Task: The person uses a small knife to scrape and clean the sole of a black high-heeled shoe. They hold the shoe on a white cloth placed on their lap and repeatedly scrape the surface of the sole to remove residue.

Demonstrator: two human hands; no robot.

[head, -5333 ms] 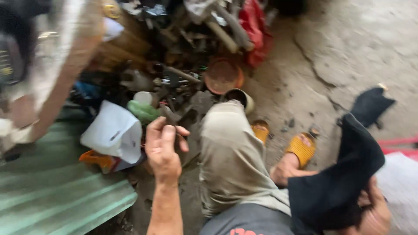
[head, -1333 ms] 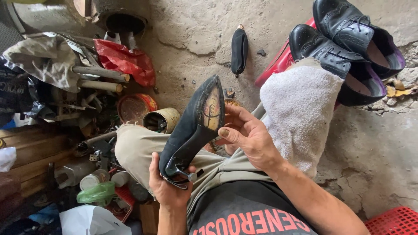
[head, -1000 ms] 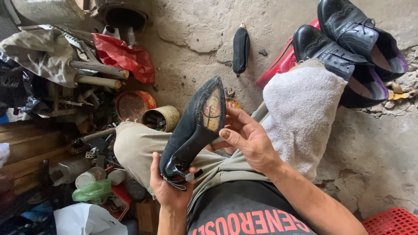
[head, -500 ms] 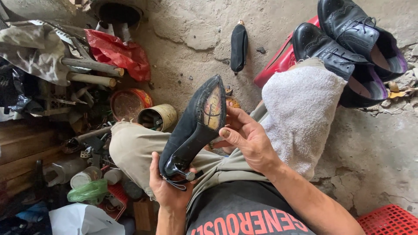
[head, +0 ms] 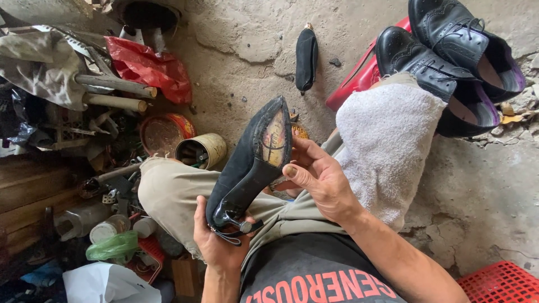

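A black high-heeled shoe (head: 250, 163) is held sole-up over my lap, its worn sole patch facing me. My left hand (head: 216, 238) grips the heel end from below, beside the short heel tip and a thin strap. My right hand (head: 317, 179) holds the toe end, thumb lying along the sole's edge and fingers behind it. A white towel (head: 387, 140) lies draped over my right knee, just right of that hand.
Two black lace-up shoes (head: 443, 50) rest on a red stool at upper right. A black sole piece (head: 306, 59) lies on the concrete floor. Tins (head: 202, 150), tools, a red bag (head: 149, 67) and wood crowd the left. A red crate (head: 497, 283) sits at bottom right.
Several seconds ago my left hand was empty over the clutter; now both hands hold the black heeled shoe. Over the last second the shoe and hands have barely shifted.
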